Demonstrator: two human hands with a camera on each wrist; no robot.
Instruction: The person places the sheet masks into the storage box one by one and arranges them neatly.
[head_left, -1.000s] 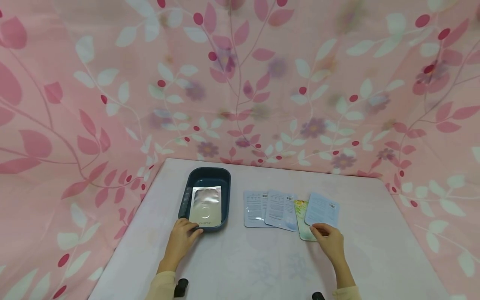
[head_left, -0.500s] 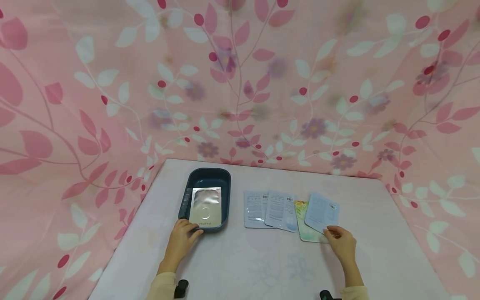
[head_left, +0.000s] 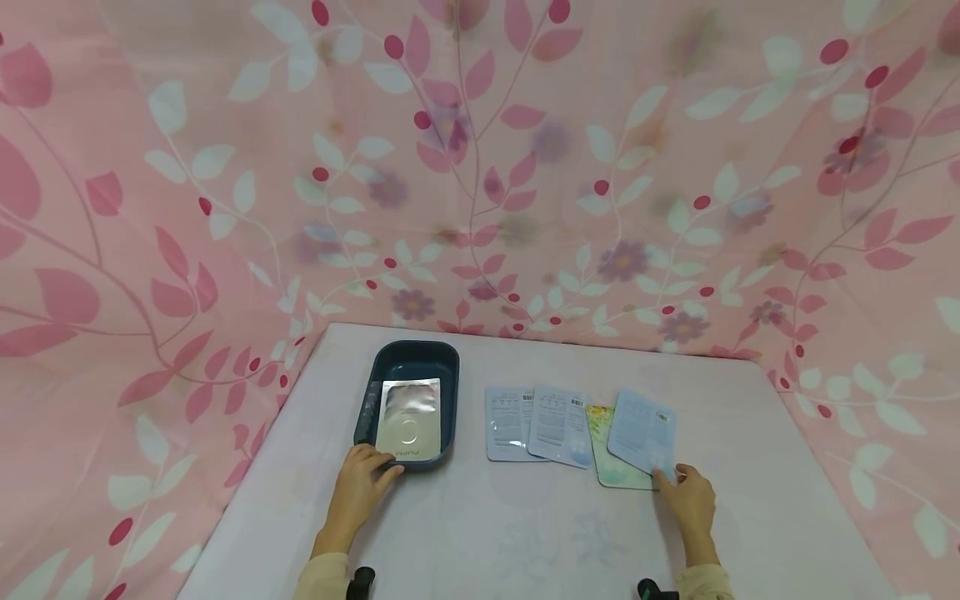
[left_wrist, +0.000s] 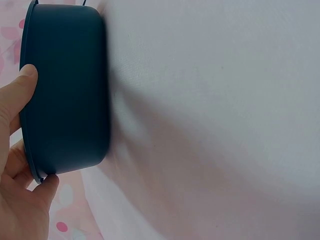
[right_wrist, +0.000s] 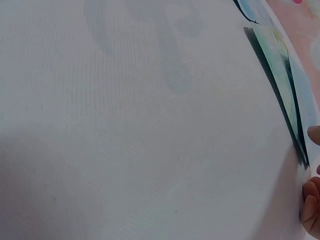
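Note:
My left hand [head_left: 358, 486] grips the near left corner of a dark blue plastic bin [head_left: 416, 348]. In the left wrist view the thumb lies against the outer wall of the bin [left_wrist: 70, 95], with other fingers at the rim. Inside the bin lies a silver-and-cream foil sachet [head_left: 408, 425]. My right hand [head_left: 688, 500] pinches the near right corner of a light blue sachet [head_left: 641, 429]. Part of a green sachet [head_left: 618, 468] shows beneath it. In the right wrist view only a thumb and some fingertips appear at the right edge.
Two more light blue sachets [head_left: 510, 425] overlap between the bin and the green sachet. All lie on a white-covered table [head_left: 525, 517]. A pink floral curtain [head_left: 480, 167] hangs behind and along both sides.
My right hand has moved right and then slightly nearer along the edge of the light blue sachet, uncovering more of the green one. My left hand stays on the bin.

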